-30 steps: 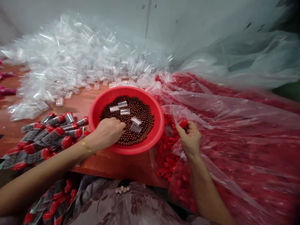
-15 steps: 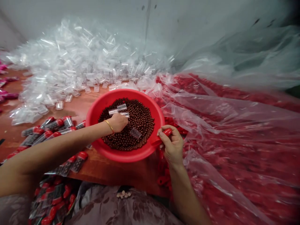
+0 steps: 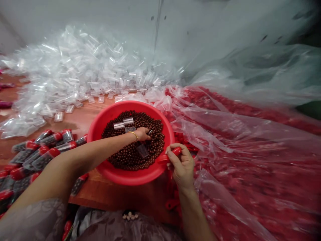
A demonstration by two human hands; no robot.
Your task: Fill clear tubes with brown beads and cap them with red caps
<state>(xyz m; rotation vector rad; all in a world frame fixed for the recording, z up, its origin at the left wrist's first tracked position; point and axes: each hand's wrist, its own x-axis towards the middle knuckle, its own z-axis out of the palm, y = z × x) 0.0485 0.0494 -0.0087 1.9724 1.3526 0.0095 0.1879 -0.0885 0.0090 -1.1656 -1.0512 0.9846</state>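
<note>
A red plastic bowl (image 3: pixel 130 179) holds a heap of round brown beads (image 3: pixel 135 157). Reaching into the heap, my left hand (image 3: pixel 142 134) has its fingers closed on a small clear plastic container (image 3: pixel 150 132), of which only a shiny edge shows. Other clear containers (image 3: pixel 119 126) lie on the beads near the wrist, and one more (image 3: pixel 142 151) rests just below it. At the bowl's right rim, my right hand (image 3: pixel 183 164) pinches a glossy red plastic cap (image 3: pixel 177 151) between thumb and fingers. Part of this cap overlaps the rim.
Filled containers with red caps (image 3: pixel 47 150) lie at the left on the brown table (image 3: pixel 112 192). Behind the bowl rises a large pile of clear containers (image 3: pixel 75 67). Clear plastic sheeting (image 3: pixel 213 117) covers many red pieces (image 3: pixel 250 174) at the right.
My left hand has moved right and slightly down, deeper across the beads. The right hand keeps hold of the red cap in nearly the same place. The view has shifted slightly.
</note>
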